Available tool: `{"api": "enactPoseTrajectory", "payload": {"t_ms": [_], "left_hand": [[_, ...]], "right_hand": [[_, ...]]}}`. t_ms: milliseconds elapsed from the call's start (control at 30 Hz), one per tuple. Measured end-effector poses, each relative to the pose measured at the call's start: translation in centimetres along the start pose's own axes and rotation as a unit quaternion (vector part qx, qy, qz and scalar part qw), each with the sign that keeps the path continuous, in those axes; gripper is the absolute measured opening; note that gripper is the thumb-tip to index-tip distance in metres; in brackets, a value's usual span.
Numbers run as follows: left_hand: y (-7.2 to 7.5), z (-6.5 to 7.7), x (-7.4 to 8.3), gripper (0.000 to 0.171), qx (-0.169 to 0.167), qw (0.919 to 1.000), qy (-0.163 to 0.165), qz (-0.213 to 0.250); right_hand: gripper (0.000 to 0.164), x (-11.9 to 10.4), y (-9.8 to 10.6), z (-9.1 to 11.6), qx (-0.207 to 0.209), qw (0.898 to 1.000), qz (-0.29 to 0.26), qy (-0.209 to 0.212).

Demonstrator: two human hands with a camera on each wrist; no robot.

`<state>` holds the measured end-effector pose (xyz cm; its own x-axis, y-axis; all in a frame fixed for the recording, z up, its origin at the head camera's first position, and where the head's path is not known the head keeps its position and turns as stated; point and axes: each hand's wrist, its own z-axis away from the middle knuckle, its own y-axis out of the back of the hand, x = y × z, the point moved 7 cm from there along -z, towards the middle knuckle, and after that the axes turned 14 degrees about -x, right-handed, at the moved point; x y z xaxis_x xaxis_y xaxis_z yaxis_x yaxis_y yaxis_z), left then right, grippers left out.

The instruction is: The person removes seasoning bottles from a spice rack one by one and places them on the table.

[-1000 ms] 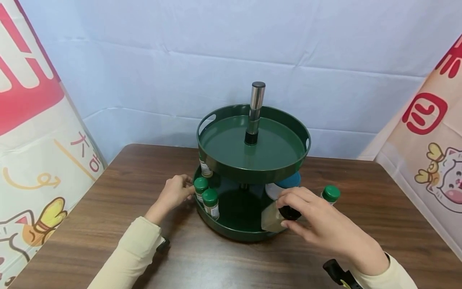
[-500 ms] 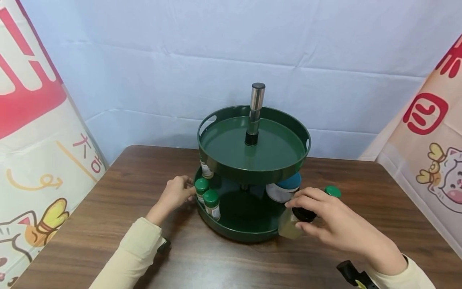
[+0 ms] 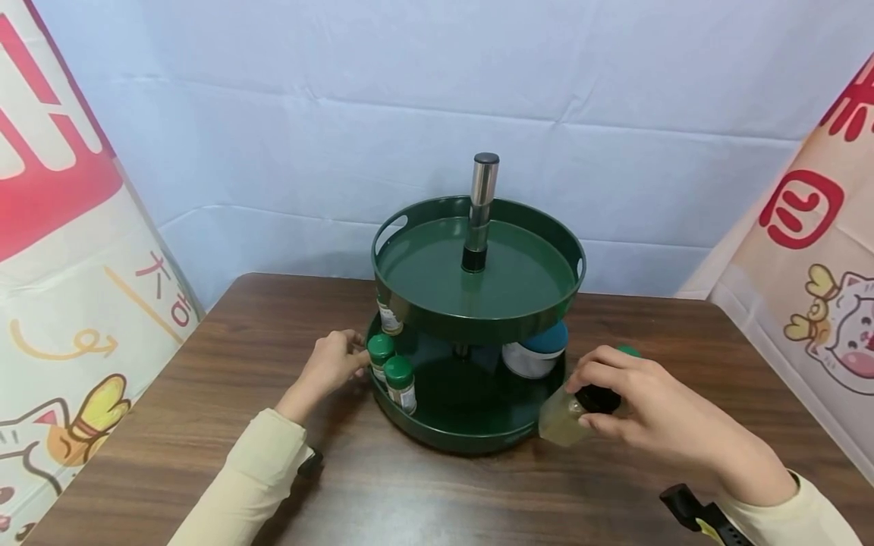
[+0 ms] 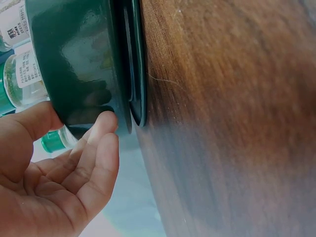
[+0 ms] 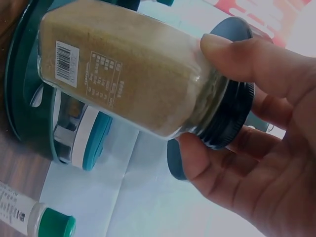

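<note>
Our right grip [image 3: 658, 413] pinches the jar [image 3: 563, 420] near its dark lid [image 3: 598, 398]. Over the last second we have drawn the jar from above the lower tray's [image 3: 464, 443] right front edge to just outside it, tilted over the tabletop [image 3: 410, 504]; the tub [image 3: 529, 362] behind shows more fully. We judge the jar now out of the lower tray. Our left grip [image 3: 331, 366] touches the left side, as before; whether it pinches, we cannot tell.
</note>
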<state>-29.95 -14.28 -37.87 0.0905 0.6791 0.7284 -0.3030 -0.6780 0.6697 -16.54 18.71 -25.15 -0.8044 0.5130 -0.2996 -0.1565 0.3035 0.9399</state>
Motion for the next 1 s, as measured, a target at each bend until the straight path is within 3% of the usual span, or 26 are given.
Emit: {"api": "enactPoseTrajectory", "payload": {"t_ms": [667,833,1000], "left_hand": [[0.0,0.0,0.0,0.025,-0.001,1.0,0.004,0.001],[0.0,0.0,-0.1,0.024,-0.001,1.0,0.002,0.001],[0.0,-0.1,0.0,0.024,0.001,1.0,0.003,-0.005]], "right_hand": [[0.032,3.8,-1.3,2.2,-0.092,0.994,-0.009,-0.064],[0.031,5.1,-1.5,2.8,-0.12,0.988,-0.007,-0.095],[0.029,6.4,-1.8,3.5,-0.156,0.976,-0.026,-0.149]]}}
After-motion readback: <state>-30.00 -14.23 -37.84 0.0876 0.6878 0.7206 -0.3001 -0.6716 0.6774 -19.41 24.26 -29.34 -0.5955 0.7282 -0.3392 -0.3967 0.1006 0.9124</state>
